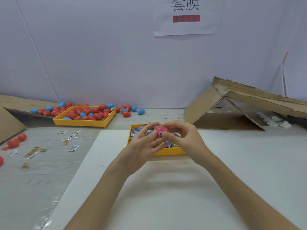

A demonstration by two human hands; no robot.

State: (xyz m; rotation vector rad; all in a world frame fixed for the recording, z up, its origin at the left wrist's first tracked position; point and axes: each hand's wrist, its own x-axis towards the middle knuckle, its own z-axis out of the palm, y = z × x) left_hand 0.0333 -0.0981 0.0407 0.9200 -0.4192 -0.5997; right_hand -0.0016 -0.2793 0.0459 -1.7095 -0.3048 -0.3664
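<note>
- A yellow tray (79, 123) is sitting at the back left of the table, holding a heap of red and blue plastic eggs (86, 112).
- More eggs are lying loose around it, with a blue egg (140, 111) farthest right.
- Small sachets (74, 148) are lying scattered on the grey tabletop (41, 180).
- Two red eggs (14, 142) are lying near the left edge.
- A cardboard box (202, 105) is lying open on its side at the right.
- A paper sign (186, 29) is hanging on the wall.
- A white sheet (166, 196) is covering the near tabletop.

my grey worktable (41, 176), things spread over it
a white sheet (166, 196) lies before me, a yellow tray (167, 153) of packets at its far edge; to my left sit an egg tray (83, 122), loose eggs (126, 114) and sachets (74, 148); a cardboard box (229, 121) lies to my right.
</note>
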